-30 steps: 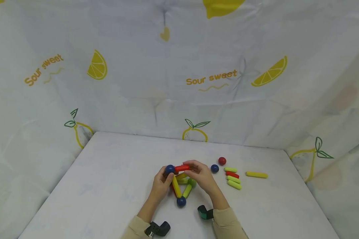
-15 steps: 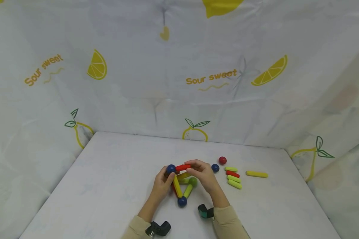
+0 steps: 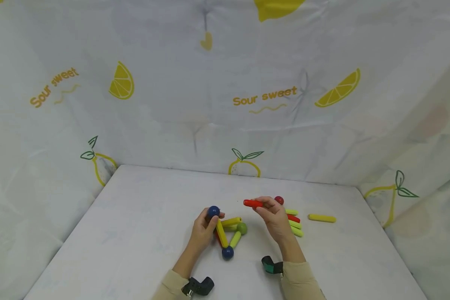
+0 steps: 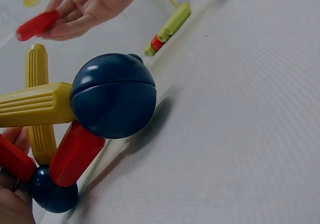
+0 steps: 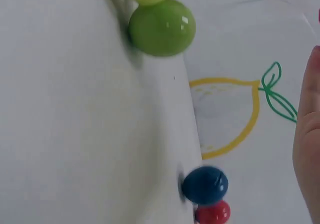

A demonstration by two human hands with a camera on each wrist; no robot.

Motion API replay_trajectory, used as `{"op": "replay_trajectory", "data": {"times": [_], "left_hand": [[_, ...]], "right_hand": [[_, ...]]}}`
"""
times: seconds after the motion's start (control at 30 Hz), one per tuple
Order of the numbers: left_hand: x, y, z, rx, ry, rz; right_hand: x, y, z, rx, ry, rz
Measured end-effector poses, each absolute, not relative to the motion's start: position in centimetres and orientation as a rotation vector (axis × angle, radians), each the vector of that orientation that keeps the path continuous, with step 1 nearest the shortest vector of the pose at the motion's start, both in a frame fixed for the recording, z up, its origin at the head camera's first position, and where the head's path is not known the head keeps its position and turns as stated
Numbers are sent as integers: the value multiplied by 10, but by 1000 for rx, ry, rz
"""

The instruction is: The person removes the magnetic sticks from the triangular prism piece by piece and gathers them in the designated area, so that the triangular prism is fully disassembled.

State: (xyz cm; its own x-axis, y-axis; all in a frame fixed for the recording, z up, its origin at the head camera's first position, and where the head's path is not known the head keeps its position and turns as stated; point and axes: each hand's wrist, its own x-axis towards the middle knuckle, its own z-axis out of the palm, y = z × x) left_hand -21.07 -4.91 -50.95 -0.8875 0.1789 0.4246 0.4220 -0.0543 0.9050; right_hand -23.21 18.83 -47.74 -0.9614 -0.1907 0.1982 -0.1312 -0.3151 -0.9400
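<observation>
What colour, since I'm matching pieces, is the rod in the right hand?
Red; the left wrist view shows the rod best, in the right hand.

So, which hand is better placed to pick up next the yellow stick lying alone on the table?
The right hand, probably: it is nearer to the yellow stick, though it must first release its red stick. The left hand is farther and holds the frame near its far blue ball.

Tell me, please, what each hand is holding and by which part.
The right hand pinches a red stick by one end. The left hand holds the stick-and-ball frame at or just beside its farther blue ball.
</observation>
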Motion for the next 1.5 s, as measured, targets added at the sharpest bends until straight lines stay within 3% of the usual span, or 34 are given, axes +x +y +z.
{"op": "replay_trajectory", "data": {"times": [0.3, 0.6, 1.5], "left_hand": [[-210, -50, -511, -667, -2019, -2063], [-216, -50, -523, -644, -2008, -2074], [-207, -48, -506, -627, -2277, -1918]], "right_hand": [[-199, 252, -492, 86, 2269, -2185], [-180, 281, -500, 491, 2368, -2003], [-180, 296, -531, 584, 2891, -1371]]}}
